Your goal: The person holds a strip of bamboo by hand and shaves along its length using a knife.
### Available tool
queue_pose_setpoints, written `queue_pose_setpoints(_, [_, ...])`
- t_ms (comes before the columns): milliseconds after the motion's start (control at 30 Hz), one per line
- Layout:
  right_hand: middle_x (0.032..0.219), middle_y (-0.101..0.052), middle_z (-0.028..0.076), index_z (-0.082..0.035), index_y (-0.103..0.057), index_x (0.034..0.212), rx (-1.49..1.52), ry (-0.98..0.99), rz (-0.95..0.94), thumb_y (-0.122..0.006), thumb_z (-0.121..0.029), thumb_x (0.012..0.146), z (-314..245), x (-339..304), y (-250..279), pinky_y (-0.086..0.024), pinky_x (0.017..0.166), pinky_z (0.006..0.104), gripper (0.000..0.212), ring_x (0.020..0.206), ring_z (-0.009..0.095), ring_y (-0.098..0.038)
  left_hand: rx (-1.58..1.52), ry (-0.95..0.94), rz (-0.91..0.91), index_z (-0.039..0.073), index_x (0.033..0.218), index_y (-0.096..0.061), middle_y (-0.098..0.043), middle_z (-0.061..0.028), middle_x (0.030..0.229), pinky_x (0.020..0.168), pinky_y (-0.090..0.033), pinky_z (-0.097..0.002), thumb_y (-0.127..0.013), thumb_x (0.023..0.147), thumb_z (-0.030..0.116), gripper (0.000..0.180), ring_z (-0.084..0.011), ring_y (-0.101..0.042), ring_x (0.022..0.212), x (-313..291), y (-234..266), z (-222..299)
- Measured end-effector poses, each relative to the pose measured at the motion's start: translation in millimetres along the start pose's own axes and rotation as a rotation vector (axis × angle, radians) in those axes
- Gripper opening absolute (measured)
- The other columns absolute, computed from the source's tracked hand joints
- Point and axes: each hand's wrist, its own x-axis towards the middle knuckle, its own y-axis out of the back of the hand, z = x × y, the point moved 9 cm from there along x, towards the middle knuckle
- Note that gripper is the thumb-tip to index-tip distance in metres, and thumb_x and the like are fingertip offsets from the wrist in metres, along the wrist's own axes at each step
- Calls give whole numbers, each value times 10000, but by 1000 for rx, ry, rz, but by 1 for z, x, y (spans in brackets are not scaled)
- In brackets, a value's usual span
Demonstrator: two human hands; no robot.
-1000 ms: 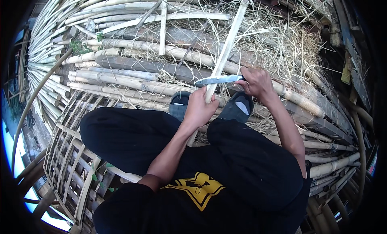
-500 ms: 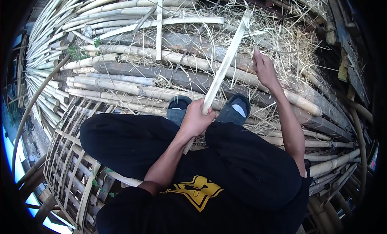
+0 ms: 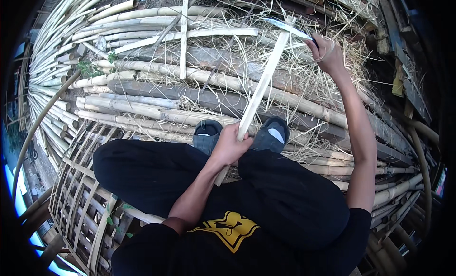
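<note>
Knife [image 3: 297, 32] has shifted to the far end of the pale strip [image 3: 263, 83]; right hand [image 3: 327, 53] clasps its handle; left hand [image 3: 231, 144] clenches the strip lower; exposed length separates both hands.

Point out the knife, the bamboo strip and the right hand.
Knife [image 3: 297, 31]: head view, on the blade.
Bamboo strip [image 3: 262, 84]: head view, on the pale face, midway along.
Right hand [image 3: 327, 53]: head view, on the middle of the hand.

Glossy metal blade [image 3: 288, 27]; matt bamboo strip [image 3: 264, 81]
</note>
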Motion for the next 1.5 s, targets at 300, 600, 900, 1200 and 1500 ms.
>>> queue_pose_setpoints(300, [540, -532, 147, -44, -530, 859, 372, 64, -292, -440, -455, 972, -105, -86, -56, -441, 517, 450, 435, 509, 347, -563, -7, -22, 80, 64, 734, -461, -467, 30, 586, 416, -352, -227, -605, 780, 3, 163, -41, -440, 475, 4, 17, -7])
queue_pose_setpoints(600, [620, -567, 104, -18, -586, 878, 194, -845, 460, -310, -550, 980, 182, -39, 73, -418, 586, 421, 608, 604, 255, -559, 67, 28, -92, 58, 713, -467, -474, 35, 593, 464, -359, -221, -626, 766, 19, 172, -36, -452, 521, -6, -4, -1])
queue_pose_setpoints(900, [555, -370, -60, -69, -518, 909, 1004, -483, -25, -416, -348, 1021, -13, -104, -14, -235, 406, 202, 318, 450, 18, -317, 9, 37, 120, 49, 748, -494, -483, 31, 596, 474, -357, -229, -673, 815, 77, 193, -34, -424, 525, 3, 15, 5])
queue_pose_setpoints(1200, [686, -564, 223, -17, -515, 980, 554, -69, -356, -481, -284, 972, -148, -145, -49, -418, 604, 497, 270, 679, 433, -562, -52, 46, 59, 12, 930, -561, -498, 12, 585, 436, -380, -242, -635, 912, 209, 211, -52, -470, 475, 4, 9, 8])
queue_pose_setpoints(1500, [622, -539, 226, -9, -473, 895, 543, -95, -437, -479, -278, 974, -152, -147, -46, -405, 576, 517, 280, 634, 446, -550, 313, -207, 132, 4, 1079, -553, -617, -203, 692, 572, -472, -407, -557, 932, 145, 205, -357, -635, 641, 3, 15, 27])
